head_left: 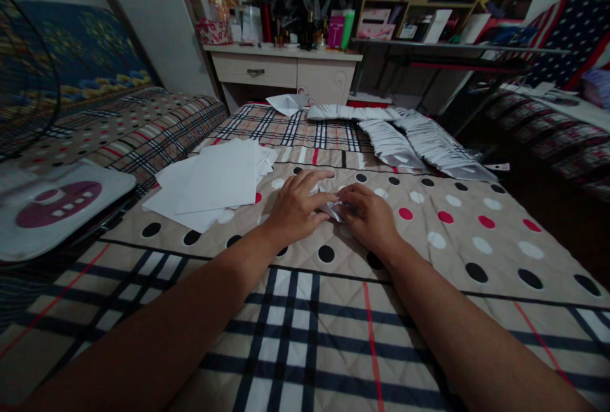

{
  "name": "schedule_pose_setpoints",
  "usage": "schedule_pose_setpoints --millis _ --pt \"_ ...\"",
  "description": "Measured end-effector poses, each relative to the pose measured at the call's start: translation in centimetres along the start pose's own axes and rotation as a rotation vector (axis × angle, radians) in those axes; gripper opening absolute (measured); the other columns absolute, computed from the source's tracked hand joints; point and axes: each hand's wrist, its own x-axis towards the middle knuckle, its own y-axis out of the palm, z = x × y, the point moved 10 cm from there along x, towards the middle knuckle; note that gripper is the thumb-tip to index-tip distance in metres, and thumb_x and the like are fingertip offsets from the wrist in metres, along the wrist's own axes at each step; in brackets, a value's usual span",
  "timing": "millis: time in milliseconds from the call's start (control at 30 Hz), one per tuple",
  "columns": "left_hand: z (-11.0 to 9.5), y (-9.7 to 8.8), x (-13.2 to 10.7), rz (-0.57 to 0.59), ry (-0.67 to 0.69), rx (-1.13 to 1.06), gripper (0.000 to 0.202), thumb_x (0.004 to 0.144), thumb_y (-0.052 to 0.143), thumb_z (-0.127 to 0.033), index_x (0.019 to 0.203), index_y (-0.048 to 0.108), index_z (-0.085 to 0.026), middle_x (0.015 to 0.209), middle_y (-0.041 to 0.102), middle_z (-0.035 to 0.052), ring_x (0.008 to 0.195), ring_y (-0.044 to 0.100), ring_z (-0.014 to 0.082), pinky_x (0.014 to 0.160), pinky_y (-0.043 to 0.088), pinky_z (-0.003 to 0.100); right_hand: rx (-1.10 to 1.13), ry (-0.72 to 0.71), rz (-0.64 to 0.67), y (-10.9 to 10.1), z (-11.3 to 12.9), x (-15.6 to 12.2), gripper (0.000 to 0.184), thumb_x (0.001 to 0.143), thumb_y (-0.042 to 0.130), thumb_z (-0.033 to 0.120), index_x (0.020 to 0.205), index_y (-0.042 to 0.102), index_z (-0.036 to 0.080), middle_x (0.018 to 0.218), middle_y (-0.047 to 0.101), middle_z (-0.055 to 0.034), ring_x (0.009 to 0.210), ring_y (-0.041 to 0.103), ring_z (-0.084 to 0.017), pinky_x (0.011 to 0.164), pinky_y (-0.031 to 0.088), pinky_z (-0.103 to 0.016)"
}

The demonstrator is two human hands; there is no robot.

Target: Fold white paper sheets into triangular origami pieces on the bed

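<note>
A small folded piece of white paper (pixel 332 210) lies on the quilted bedspread in front of me, mostly covered by my hands. My left hand (pixel 299 203) presses on its left side, thumb stretched across the top of the paper and the other fingers reaching forward. From the right, my right hand (pixel 368 213) pinches the paper's edge between thumb and curled fingers. To the left of my hands rests a loose stack of white paper sheets (pixel 219 177). Beyond them, long rows of folded white paper pieces (pixel 431 142) stand packed together.
A folded white paper shape (pixel 288 104) sits at the bed's far end. The bedspread (pixel 295 336) has dots and plaid. At left is a fan's white base (pixel 61 208). Behind the bed stand a white dresser (pixel 276 72) with bottles and a desk (pixel 457 48) with shelves.
</note>
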Motion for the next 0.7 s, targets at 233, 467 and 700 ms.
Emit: schedule_pose_setpoints --millis 233,467,700 --pt "1.4 0.8 -0.1 0.018 -0.054 -0.061 0.01 0.077 0.071 -0.027 0.073 0.067 -0.019 0.103 0.069 0.003 0.098 0.061 0.0213 0.088 0.044 0.039 0.061 0.034 0.032 0.2 -0.2 0.1 0.012 0.082 0.063 0.029 0.087 0.072 0.022 0.094 0.069 -0.0042 0.086 0.063 -0.019 0.076 0.047 -0.031" --pt "3.7 1.7 -0.3 0.042 -0.228 -0.223 0.007 0.078 0.07 -0.023 0.073 0.07 -0.019 0.098 0.069 0.0035 0.089 0.063 0.0176 0.075 0.049 0.031 0.185 0.104 0.101 0.5 -1.6 0.3 0.017 0.08 0.067 0.038 0.081 0.071 0.021 0.094 0.07 -0.0042 0.085 0.064 -0.019 0.078 0.048 -0.032" --pt "4.0 2.3 -0.3 0.051 -0.202 -0.226 0.006 0.079 0.068 -0.024 0.08 0.071 -0.019 0.093 0.07 0.0049 0.092 0.064 0.0197 0.083 0.05 0.034 0.275 0.115 0.083 1.0 -2.4 0.4 0.013 0.075 0.072 0.032 0.08 0.072 0.02 0.094 0.072 -0.0053 0.082 0.066 -0.019 0.075 0.05 -0.031"
